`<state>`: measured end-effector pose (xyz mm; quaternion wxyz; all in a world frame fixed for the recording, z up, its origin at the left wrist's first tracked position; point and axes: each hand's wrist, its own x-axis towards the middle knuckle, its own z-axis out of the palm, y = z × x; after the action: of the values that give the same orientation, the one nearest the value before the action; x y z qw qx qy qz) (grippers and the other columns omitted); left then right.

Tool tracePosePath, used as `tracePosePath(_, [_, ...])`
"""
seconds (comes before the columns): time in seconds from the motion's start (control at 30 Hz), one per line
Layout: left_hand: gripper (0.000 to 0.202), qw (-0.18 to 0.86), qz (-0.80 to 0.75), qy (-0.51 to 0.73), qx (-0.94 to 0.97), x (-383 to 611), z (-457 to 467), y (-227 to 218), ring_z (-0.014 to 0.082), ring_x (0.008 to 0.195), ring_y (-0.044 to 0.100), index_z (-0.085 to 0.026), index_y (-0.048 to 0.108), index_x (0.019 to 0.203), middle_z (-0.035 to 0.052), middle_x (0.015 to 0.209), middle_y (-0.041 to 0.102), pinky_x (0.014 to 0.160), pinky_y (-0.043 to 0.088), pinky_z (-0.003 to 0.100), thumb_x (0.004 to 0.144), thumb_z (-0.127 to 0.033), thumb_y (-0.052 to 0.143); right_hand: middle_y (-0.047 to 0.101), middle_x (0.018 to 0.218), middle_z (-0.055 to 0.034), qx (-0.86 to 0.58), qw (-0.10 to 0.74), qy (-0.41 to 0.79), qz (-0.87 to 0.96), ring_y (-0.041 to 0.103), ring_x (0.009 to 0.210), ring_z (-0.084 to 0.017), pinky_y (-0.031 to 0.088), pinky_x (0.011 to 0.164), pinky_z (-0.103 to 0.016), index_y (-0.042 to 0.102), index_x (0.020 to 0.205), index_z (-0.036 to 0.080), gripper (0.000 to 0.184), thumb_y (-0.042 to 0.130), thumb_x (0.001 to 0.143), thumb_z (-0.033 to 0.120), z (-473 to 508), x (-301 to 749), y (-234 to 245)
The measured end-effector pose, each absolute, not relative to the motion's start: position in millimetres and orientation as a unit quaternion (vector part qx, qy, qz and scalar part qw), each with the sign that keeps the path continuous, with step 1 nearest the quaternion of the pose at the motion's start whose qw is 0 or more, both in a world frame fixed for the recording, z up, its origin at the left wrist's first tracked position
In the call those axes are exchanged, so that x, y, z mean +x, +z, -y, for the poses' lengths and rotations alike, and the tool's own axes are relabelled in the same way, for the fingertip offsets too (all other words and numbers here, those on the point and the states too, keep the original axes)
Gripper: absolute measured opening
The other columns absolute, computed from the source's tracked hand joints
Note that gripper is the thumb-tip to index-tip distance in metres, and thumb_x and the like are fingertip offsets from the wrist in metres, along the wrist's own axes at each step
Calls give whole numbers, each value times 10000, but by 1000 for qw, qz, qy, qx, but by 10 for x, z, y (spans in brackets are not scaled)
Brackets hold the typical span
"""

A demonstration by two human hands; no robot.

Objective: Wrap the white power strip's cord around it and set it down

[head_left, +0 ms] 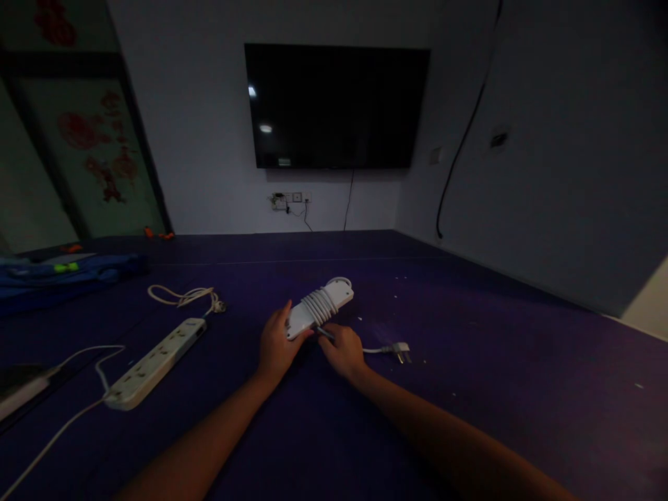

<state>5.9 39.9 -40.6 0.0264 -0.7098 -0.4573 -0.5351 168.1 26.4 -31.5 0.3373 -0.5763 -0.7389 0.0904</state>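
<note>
The wrapped power strip (319, 308) is a white, smooth plastic bar with rounded ends, lying on the dark purple surface (470, 362) near its centre. Its round white cord is coiled in tight parallel turns around the middle of the bar. The free cord end runs rightward to a pronged plug (401, 350) lying flat on the surface.

The left hand (276, 344) rests against the near end of the strip, fingers loosely curled, thumb raised along the edge. The right hand (343, 349) is closed in a pinch on the cord just beside the coils.

To the left lies a second power strip (156, 362), long and flat, with a row of sockets and its cord (184, 296) loosely looped. Farther left sits crumpled blue fabric (62, 275). A glossy black television (334, 104) hangs on the pale wall.
</note>
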Motion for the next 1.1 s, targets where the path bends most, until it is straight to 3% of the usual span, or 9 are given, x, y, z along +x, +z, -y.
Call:
tracePosePath(0.1, [577,81,453,-510,-727,47,-400,-419,252,1000,549,-154,457,1259,122,1055,590,858,453,379,762,-399,619,668,703,-23,-555,354,107,745,586,673,-153,283,547,-221,655,751,195,239,484,796,356,-267,1685,-329])
tracePosePath(0.33, [477,170,447,-475,-739,90,-341,-399,259,1016,551,-163,492,1204,129,1077,593,873,445,382,789,-379,586,556,507,-15,-578,411,121,695,511,494,-110,248,479,-221,569,532,166,619,317,828,648,-304,1671,-390])
tracePosePath(0.6, [537,148,402,-494,-757,72,-398,-425,270,1034,552,-176,485,1209,130,1086,592,868,454,418,752,-420,627,487,424,8,-586,469,128,648,453,416,-90,219,430,-218,545,477,157,628,380,772,686,-304,1641,-407])
tracePosePath(0.7, [599,71,394,-520,-755,77,-376,-411,269,1054,537,-190,490,1209,125,1109,573,884,448,426,701,-451,671,499,433,6,-572,488,152,642,457,423,-91,245,432,-211,553,488,156,614,389,770,676,-325,1648,-424])
tracePosePath(0.87, [491,-125,388,-569,-714,137,-300,-358,249,1096,517,-196,529,1167,118,1162,537,926,424,415,735,-397,645,520,436,4,-560,503,183,633,467,419,-92,276,445,-207,537,479,161,582,409,781,642,-342,1668,-420])
tracePosePath(1.0, [791,-363,387,-628,-569,183,-307,-365,235,1060,556,-202,436,1268,127,1258,501,875,467,364,568,-311,790,520,429,5,-557,501,180,638,470,415,-90,281,450,-206,534,470,162,576,414,789,626,-325,1666,-402])
tracePosePath(1.1, [732,-533,366,-600,-470,191,-326,-371,199,932,614,-139,528,1158,117,1099,613,841,483,320,499,-247,826,514,430,7,-564,497,160,639,472,424,-92,288,460,-205,540,471,160,575,426,779,632,-313,1664,-393])
